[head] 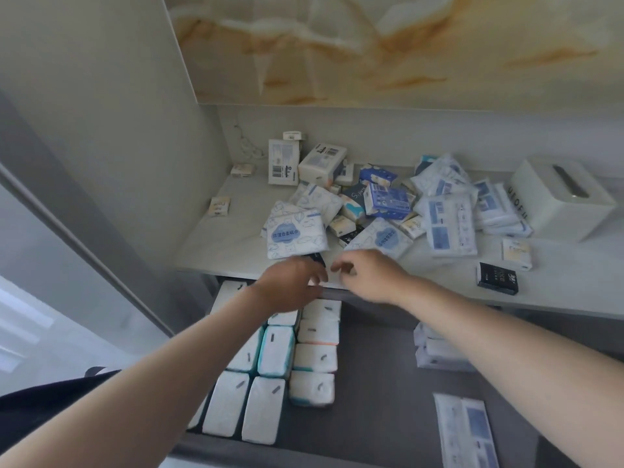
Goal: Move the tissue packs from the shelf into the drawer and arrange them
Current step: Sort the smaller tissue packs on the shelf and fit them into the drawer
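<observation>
Both hands are up at the shelf's (236, 238) front edge, over the open drawer (371, 383). The left hand (290, 288) has its fingers on a small dark pack (317, 258) at the edge (too blurry to tell if it's actually gripping it). The right hand (368, 278) is just beside it, fingers loosely curled, holding nothing. Most packs (381, 204) are heaped on the shelf near a tissue box (560, 201). White packs (314, 358) sit in neat rows on the drawer's left side.
</observation>
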A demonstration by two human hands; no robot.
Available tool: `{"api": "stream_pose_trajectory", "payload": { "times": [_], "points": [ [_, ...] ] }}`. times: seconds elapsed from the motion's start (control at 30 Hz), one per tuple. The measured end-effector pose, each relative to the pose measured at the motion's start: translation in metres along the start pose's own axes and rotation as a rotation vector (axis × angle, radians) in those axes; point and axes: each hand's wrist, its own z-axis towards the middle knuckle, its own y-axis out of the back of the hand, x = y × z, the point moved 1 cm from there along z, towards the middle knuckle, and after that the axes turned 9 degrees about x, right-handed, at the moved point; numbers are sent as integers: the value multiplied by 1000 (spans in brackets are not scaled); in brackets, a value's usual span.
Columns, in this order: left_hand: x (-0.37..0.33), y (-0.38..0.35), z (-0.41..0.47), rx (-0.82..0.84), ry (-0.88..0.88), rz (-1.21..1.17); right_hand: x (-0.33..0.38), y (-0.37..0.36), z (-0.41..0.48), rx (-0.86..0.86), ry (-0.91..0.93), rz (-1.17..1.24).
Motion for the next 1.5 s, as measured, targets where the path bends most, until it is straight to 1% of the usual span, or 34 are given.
{"api": "stream_pose_trajectory", "payload": {
  "times": [0.07, 0.13, 0.27, 0.33, 0.4, 0.5, 0.57, 0.67, 0.73, 0.8, 0.9, 1.0, 1.1, 1.27, 1.4, 1.5],
  "points": [
    [-4, 20, 22, -64, 19, -20, -4, 28, 14, -105, 30, -18],
    [-7, 39, 45, -147, 19, -44, -11, 52, 32, -175, 49, -81],
    [-8, 72, 96, -270, 70, -47, -26, 87, 73, -226, 34, -300],
    [-5, 85, 120, -321, 124, -15, -32, 97, 93, -190, 17, -442],
    [1, 97, 141, -344, 189, -10, -37, 103, 113, -93, -8, -547],
    [19, 107, 168, -274, 297, -35, -53, 104, 140, 67, -63, -675],
    [31, 109, 184, -192, 350, -50, -64, 104, 152, 111, -56, -719],
    [44, 109, 204, -136, 408, -93, -74, 105, 162, 85, -8, -767],
    [50, 108, 215, -151, 450, -74, -77, 104, 165, 50, 27, -807],
    [56, 106, 221, -206, 478, -52, -79, 102, 166, 20, 56, -829],
    [62, 102, 222, -334, 483, -88, -79, 99, 167, -17, 83, -873],
    [64, 100, 214, -467, 407, -180, -75, 99, 166, -40, 87, -936],
    [61, 102, 198, -565, 303, -295, -72, 103, 161, -95, 75, -930],
    [49, 114, 161, -705, 154, -320, -65, 120, 144, -317, 81, -822],
    [33, 126, 118, -770, 88, -378, -45, 136, 116, -466, 128, -633],
    [19, 125, 78, -756, 52, -373, -24, 136, 84, -506, 205, -426]
  ]
}}
